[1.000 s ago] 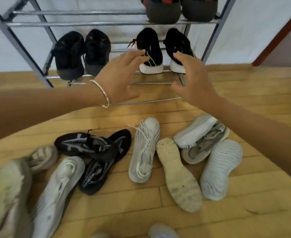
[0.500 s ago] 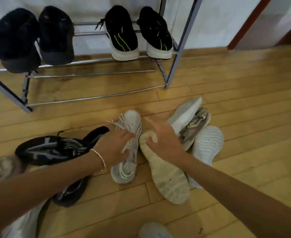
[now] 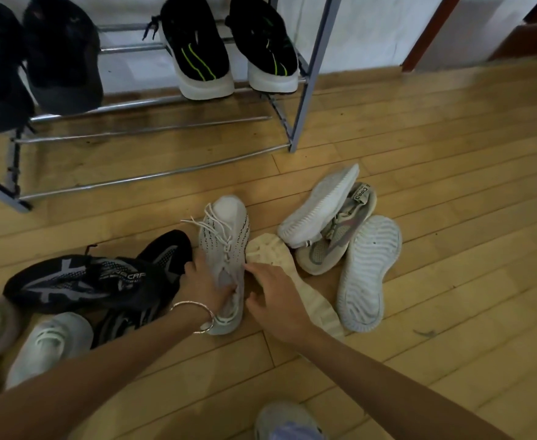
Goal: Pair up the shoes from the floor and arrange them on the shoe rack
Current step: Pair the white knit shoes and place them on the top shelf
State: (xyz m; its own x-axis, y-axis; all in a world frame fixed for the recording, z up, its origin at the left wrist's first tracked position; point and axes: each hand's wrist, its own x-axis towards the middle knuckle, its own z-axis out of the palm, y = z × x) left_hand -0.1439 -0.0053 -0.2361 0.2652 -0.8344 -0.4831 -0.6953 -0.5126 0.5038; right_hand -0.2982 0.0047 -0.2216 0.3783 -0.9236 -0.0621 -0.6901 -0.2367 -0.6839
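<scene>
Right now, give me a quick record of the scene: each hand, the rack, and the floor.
Left hand: grips the upright grey laced shoe at its opening
Right hand: fingers curled over the edge of the sole-up cream shoe
Shoe rack: holds a dark pair and a black pair with green stripes
Floor: black patterned shoes on the left, three pale shoes on the right

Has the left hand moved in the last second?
Yes. The left hand dropped from the metal shoe rack to the pale grey laced sneaker on the floor.
</scene>
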